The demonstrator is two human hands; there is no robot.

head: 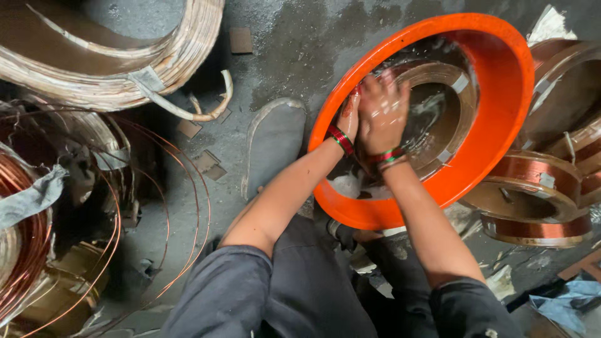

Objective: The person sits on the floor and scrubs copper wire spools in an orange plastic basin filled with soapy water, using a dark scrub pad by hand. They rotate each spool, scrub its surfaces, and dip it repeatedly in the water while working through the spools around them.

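I press both open palms, left hand point(348, 119) and right hand point(382, 116), on the submerged copper coil point(441, 112) in the orange basin point(501, 87), washing it; next, a firm grasp to turn it.

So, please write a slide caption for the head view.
Both hands, left and right, wash a copper coil in an orange basin.

Both hands, left hand point(348, 119) and right hand point(382, 112), press a copper coil point(447, 119) inside a tilted orange basin point(501, 75) of water.

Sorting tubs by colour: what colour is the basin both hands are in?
Bright orange basin, clearest in the head view.
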